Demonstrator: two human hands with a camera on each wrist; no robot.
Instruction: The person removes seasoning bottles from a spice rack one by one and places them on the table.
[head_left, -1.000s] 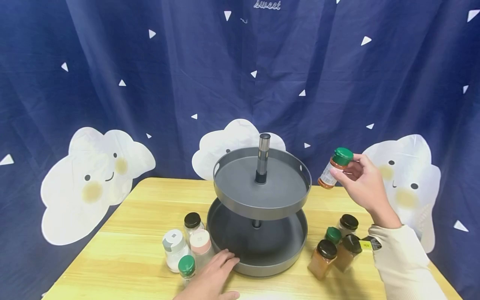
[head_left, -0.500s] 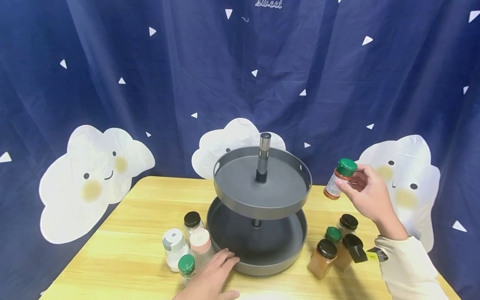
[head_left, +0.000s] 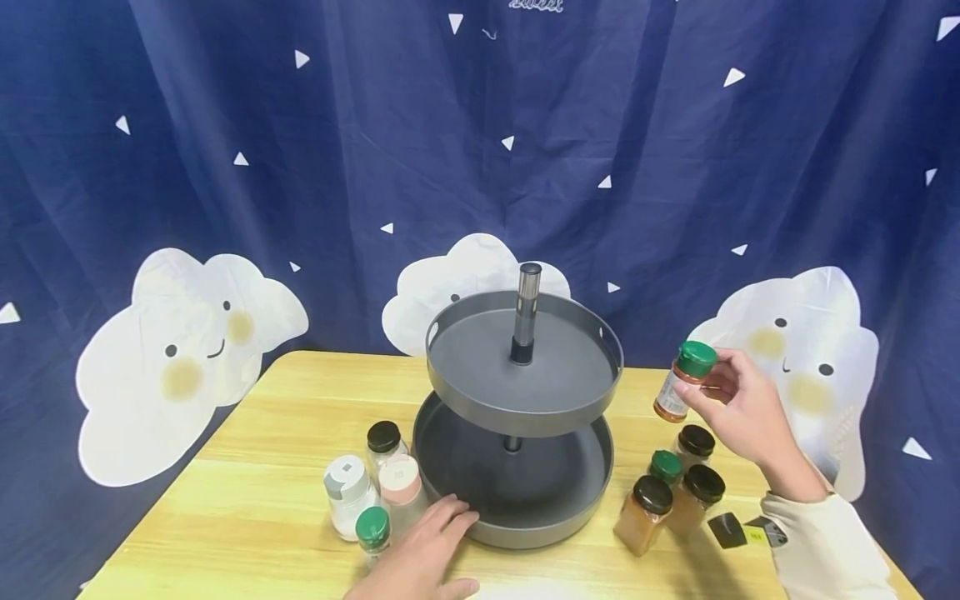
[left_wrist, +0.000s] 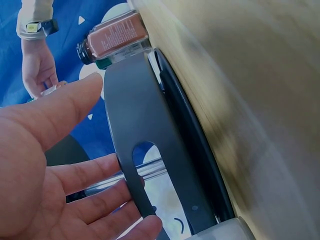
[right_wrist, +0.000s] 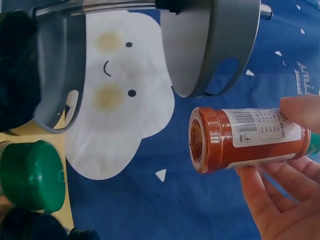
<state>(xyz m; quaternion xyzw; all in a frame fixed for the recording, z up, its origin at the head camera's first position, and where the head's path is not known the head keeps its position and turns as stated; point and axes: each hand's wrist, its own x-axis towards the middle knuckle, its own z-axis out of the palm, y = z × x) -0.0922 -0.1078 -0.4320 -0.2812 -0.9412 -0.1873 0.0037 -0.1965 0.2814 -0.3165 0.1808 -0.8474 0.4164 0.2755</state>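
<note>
My right hand [head_left: 746, 408] holds a spice jar [head_left: 681, 383] with a green cap, above the table to the right of a dark grey two-tier round tray [head_left: 525, 533]. In the right wrist view the spice jar [right_wrist: 255, 132] shows orange-red contents and a white barcode label, pinched between thumb and fingers. My left hand [head_left: 423, 550] rests its fingers on the front left rim of the lower tier. From the left wrist view, the left hand [left_wrist: 75, 190] has its fingers spread at the tray wall [left_wrist: 135, 105], beside an oval cutout.
On the right stand several jars, among them a black-capped jar [head_left: 643, 517] and a green-capped jar [head_left: 666, 467]. Left of the tray are a white bottle [head_left: 351, 500], a pink-capped jar [head_left: 401, 483], a black-capped jar [head_left: 385, 442] and a green-capped jar [head_left: 372, 533]. A curtain [head_left: 480, 125] hangs behind.
My right hand has lowered the spice jar and shifted it slightly right, toward the jars on the right. The left hand has stayed at the lower tier's rim.
</note>
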